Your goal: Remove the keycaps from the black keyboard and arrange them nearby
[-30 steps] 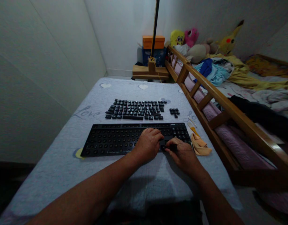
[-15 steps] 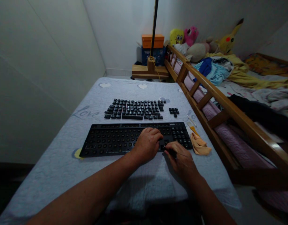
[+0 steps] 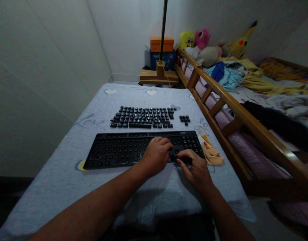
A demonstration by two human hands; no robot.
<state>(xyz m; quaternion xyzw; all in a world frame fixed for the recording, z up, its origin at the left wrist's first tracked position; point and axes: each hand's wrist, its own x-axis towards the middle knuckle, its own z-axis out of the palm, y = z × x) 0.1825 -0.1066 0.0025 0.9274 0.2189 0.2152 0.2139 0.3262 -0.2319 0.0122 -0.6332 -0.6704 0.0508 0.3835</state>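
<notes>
Along the middle of the cloth-covered worktop (image 3: 93, 197) lies the black keyboard (image 3: 123, 149), most sockets bare, number-pad keys (image 3: 191, 142) seated at its right end. Loose keycaps (image 3: 143, 117) stand in rows just beyond, a small cluster (image 3: 185, 119) to their right. Farther back, an orange box (image 3: 162, 44) rests on a blue box (image 3: 162, 59), contents hidden. Open cloth borders the keyboard's left and near sides; rightward, a brush (image 3: 205, 138) and orange rag (image 3: 212, 154) lie before the wooden bed rail (image 3: 229, 105). The left hand (image 3: 157, 152) rests curled on the keyboard; I cannot tell whether its grip holds anything. The right hand (image 3: 196, 169) is closed around a thin wire tool (image 3: 209, 171), fingertips just left of the number pad.
</notes>
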